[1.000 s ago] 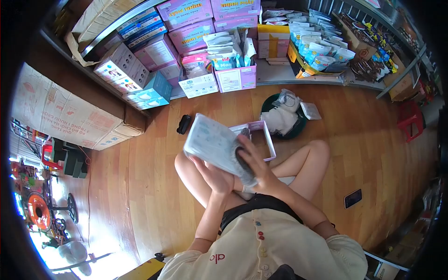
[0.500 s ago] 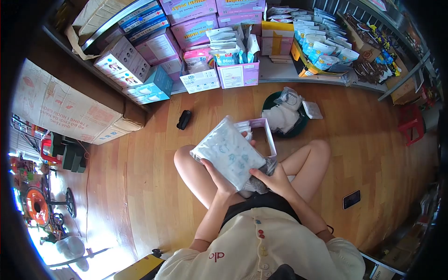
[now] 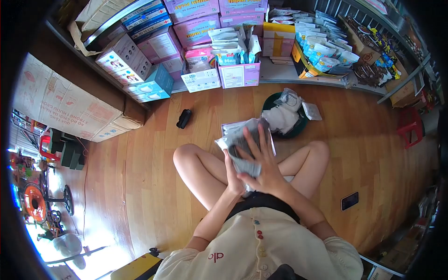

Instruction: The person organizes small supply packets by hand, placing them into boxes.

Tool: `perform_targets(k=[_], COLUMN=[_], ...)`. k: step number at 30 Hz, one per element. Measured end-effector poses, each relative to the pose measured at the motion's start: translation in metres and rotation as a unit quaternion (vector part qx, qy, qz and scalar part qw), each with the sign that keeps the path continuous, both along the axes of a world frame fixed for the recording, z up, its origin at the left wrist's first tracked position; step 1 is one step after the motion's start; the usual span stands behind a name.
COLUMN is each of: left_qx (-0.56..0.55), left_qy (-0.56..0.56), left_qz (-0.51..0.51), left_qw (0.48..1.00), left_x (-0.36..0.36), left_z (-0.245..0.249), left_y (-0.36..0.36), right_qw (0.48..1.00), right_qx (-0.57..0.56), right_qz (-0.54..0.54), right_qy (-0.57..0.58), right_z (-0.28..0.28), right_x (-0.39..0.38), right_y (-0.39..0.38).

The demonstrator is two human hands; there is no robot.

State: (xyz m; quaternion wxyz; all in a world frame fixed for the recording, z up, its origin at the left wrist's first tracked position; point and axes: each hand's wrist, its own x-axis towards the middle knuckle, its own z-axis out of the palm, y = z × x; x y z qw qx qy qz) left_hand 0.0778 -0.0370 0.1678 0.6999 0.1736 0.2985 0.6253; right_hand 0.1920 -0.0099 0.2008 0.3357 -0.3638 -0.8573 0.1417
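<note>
Packet of dark masks pressed between 2 hands above the lap

A clear plastic packet of dark masks is held tilted over the crossed legs, sandwiched between both hands. The right hand is laid flat on its upper face, fully open with the fingers spread, gripping nothing. The left hand is set against the packet's lower edge from underneath; its fingers are hidden behind the plastic, so how far it is closed cannot be told. Just beyond the packet, and partly covered by it, an open pale box lies on the wooden floor. A green basin filled with white wrappers sits close behind the box. A small black object lies to the left, and a phone well apart to the right. Stacked cartons line the shelf further back.
</note>
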Motion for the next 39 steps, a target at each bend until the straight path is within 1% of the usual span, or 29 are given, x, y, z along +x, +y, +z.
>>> perform_targets(k=[1, 3, 5, 6, 7, 9, 11, 12, 13, 14, 15, 17, 18, 19, 20, 21, 22, 24, 27, 28, 29, 30, 31, 33, 34, 35, 37, 38, 39], left_qx=[0.02, -0.002, 0.044, 0.154, 0.155, 0.142, 0.067, 0.02, -0.023, 0.016, 0.016, -0.002, -0.048, 0.029, 0.039, 0.048, 0.047, -0.032, -0.024, -0.021, -0.053, -0.085, -0.088, -0.035, -0.02, -0.017, 0.024, 0.031, 0.032], left_qy=[0.056, 0.041, -0.065, -0.312, -0.312, -0.243, -0.248, -0.131, -0.011, -0.018, -0.018, -0.055, -0.191, -0.224, -0.212, -0.201, -0.201, -0.031, -0.053, -0.055, -0.109, -0.163, -0.163, -0.013, 0.031, 0.031, 0.065, -0.017, -0.018], left_qz=[0.026, 0.053, 0.098, -0.042, -0.04, -0.067, -0.044, 0.021, 0.085, 0.076, 0.075, 0.121, 0.096, 0.05, 0.041, 0.031, 0.033, 0.131, 0.129, 0.13, 0.14, 0.149, 0.148, 0.183, 0.165, 0.162, 0.163, 0.159, 0.161], left_qw=[0.998, 0.998, 0.992, 0.936, 0.936, 0.957, 0.966, 0.991, 0.996, 0.997, 0.997, 0.991, 0.976, 0.973, 0.976, 0.978, 0.978, 0.99, 0.99, 0.99, 0.983, 0.972, 0.971, 0.982, 0.986, 0.986, 0.984, 0.987, 0.986], left_x=[0.003, 0.003, -0.012, -0.028, -0.033, -0.036, -0.028, -0.013, 0.002, 0.007, 0.005, -0.007, -0.017, -0.03, -0.032, -0.03, -0.024, -0.003, 0.003, -0.001, -0.009, -0.013, -0.008, 0.008, 0.014, 0.014, 0.013, 0.004, 0.004], left_z=[0.002, 0.005, -0.002, -0.008, -0.008, -0.012, -0.022, -0.016, -0.005, 0.001, -0.002, -0.008, -0.002, -0.013, -0.024, -0.015, -0.006, 0.008, -0.004, -0.001, 0.003, 0.004, 0.002, -0.005, -0.007, -0.009, -0.004, -0.009, -0.015], left_y=[-0.001, 0.005, 0.013, 0.024, 0.028, 0.034, 0.022, 0.018, 0.016, 0.014, 0.015, 0.02, 0.025, 0.031, 0.029, 0.028, 0.024, 0.016, 0.013, 0.014, 0.014, 0.014, 0.012, 0.006, 0.0, -0.001, 0.0, 0.0, 0.0], right_qw=[1.0, 0.998, 0.997, 0.996, 0.994, 0.992, 0.998, 0.995, 0.995, 0.995, 0.995, 0.991, 0.994, 0.993, 0.993, 0.993, 0.993, 0.986, 0.966, 0.973, 0.984, 0.974, 0.961, 0.966, 0.961, 0.956, 0.957, 0.955, 0.96], right_qx=[0.0, -0.019, -0.037, -0.053, -0.068, -0.09, -0.058, -0.084, -0.083, -0.079, -0.075, -0.097, -0.086, -0.075, -0.062, -0.063, -0.099, -0.148, -0.181, -0.169, -0.125, -0.174, -0.225, -0.196, -0.211, -0.226, -0.208, -0.194, -0.183], right_qz=[0.001, 0.014, 0.03, 0.06, 0.089, 0.085, 0.039, 0.02, 0.016, -0.003, -0.019, 0.0, 0.045, 0.091, 0.09, 0.091, 0.066, 0.032, 0.011, 0.034, 0.079, 0.08, 0.078, 0.044, 0.02, -0.002, 0.044, 0.08, 0.117], right_qy=[0.0, 0.055, 0.053, 0.033, 0.013, 0.019, 0.002, 0.044, 0.044, 0.055, 0.068, 0.088, 0.042, -0.005, -0.035, -0.035, 0.004, 0.073, 0.184, 0.154, 0.098, 0.12, 0.142, 0.166, 0.177, 0.188, 0.195, 0.209, 0.177], right_z=[0.002, 0.004, -0.003, -0.012, -0.019, -0.025, -0.027, -0.02, -0.018, -0.017, -0.016, -0.012, -0.014, -0.017, -0.025, -0.03, -0.034, -0.041, -0.036, -0.034, -0.035, -0.034, -0.035, -0.042, -0.042, -0.042, -0.034, -0.026, -0.023], right_x=[-0.003, -0.012, -0.018, -0.02, -0.021, -0.019, -0.015, -0.013, -0.012, -0.012, -0.014, -0.019, -0.019, -0.019, -0.019, -0.017, -0.015, -0.012, -0.013, -0.014, -0.013, -0.015, -0.017, -0.014, -0.015, -0.015, -0.022, -0.026, -0.029], right_y=[0.008, 0.018, 0.002, -0.011, -0.025, -0.033, -0.021, -0.008, 0.004, 0.014, 0.019, -0.001, -0.017, -0.031, -0.038, -0.033, -0.023, -0.002, 0.001, -0.014, -0.029, -0.039, -0.047, -0.014, -0.007, 0.0, -0.005, -0.022, -0.033])
